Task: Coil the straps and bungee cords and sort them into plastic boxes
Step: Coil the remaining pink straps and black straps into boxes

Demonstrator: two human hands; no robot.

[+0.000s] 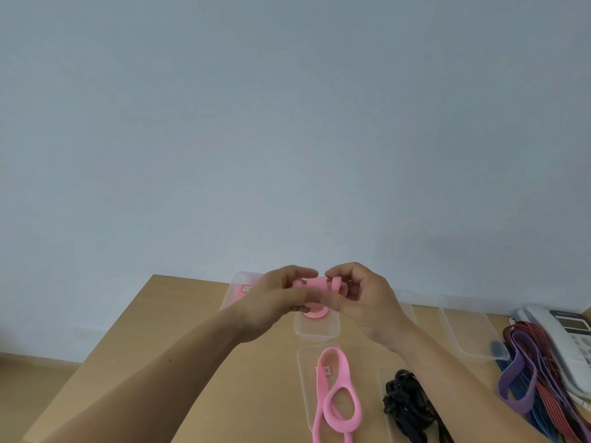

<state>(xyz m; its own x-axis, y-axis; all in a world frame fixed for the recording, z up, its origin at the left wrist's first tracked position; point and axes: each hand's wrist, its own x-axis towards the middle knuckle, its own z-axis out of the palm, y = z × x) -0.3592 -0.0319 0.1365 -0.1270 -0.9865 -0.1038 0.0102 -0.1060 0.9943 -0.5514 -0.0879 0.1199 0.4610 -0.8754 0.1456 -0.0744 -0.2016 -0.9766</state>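
Fingers (302, 295) of the left hand (271, 303) and of the right hand (363, 298) are curling inward and pinching a partly coiled pink strap (315, 284) between them; neither hand is holding anything else.

The desk (198, 362) is carrying all other items. At its right edge, a pile of purple, red and blue straps (537, 382) is lying against a telephone (572, 340). A clear box (470, 337) is sitting just left of that pile. Nearer the person, a loose pink strap (334, 398) is lying in one box, and black cords (406, 404) are lying in the box beside it. The open box (316, 332) below the hands is holding a pink coil (311, 313).

The held strap is hanging clear of the desk. Its long axis is running left to right, from one hand to the other, and both hands are equally near it. The open box is lying in line beneath the fingers, so a short straight descent is probably all the coming move is requiring once the winding is complete.
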